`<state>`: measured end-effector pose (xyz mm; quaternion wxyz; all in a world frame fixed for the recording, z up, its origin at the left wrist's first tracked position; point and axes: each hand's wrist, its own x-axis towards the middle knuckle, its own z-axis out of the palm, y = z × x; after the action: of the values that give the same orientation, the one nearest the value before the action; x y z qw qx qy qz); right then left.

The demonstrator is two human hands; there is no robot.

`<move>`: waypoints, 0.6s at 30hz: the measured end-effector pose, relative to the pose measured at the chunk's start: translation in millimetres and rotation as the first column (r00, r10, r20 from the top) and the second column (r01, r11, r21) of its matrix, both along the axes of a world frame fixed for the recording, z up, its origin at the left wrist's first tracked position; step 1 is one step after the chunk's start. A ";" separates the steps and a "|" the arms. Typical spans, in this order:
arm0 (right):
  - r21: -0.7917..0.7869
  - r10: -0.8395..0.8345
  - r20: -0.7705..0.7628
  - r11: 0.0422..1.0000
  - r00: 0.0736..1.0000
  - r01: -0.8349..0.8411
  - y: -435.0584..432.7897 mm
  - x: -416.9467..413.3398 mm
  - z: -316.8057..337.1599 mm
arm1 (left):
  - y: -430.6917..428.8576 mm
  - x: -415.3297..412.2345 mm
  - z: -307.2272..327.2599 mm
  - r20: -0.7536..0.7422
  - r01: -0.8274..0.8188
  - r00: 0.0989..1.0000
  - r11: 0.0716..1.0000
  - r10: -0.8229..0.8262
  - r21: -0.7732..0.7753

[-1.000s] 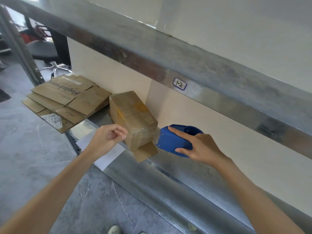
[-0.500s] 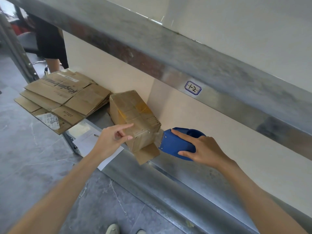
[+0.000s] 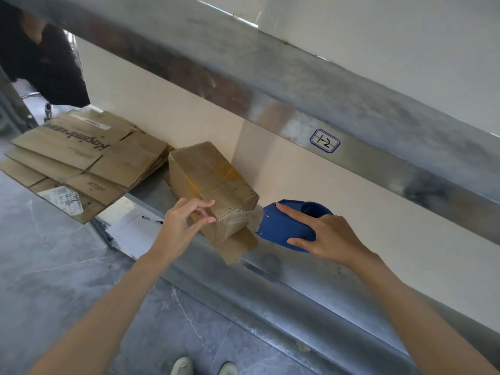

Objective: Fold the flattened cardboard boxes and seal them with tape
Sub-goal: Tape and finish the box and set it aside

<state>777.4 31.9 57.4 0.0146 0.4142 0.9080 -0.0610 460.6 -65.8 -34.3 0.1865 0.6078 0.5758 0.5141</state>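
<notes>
Left forearm [image 3: 116, 299] and left hand [image 3: 184, 226]: bare. Right forearm [image 3: 414, 307] and right hand [image 3: 332, 239]: bare. Footwear: two pale, rounded shoe toes [image 3: 184, 367] at the bottom edge, possibly off-white trainers; finer detail blurred.

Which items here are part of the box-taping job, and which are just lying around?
In use: folded box; clear tape stretched to it; blue tape dispenser in the right hand; left hand at the tape's end; stack of flattened boxes.
Lying about: pen; paper sheets; shelf label.
</notes>
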 end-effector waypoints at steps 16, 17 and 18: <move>-0.004 -0.025 0.025 1.000 0.999 0.026 3.1 -0.7 5.8 | 28.9 -32.4 13.2 -0.287 0.080 0.956 0.996 -0.065 0.040; -0.005 -0.027 0.026 1.000 0.999 0.027 2.9 -0.3 6.8 | 31.0 -34.4 15.7 -0.278 0.120 0.954 0.993 -0.111 0.018; -0.006 -0.030 0.027 1.000 0.999 0.031 2.5 0.2 7.7 | 32.8 -35.9 17.6 -0.254 0.159 0.954 0.987 -0.157 -0.010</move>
<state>777.6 34.4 65.1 0.0275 0.4287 0.9011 -0.0586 424.6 -33.0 -16.6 0.1484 0.7137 0.5418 0.4184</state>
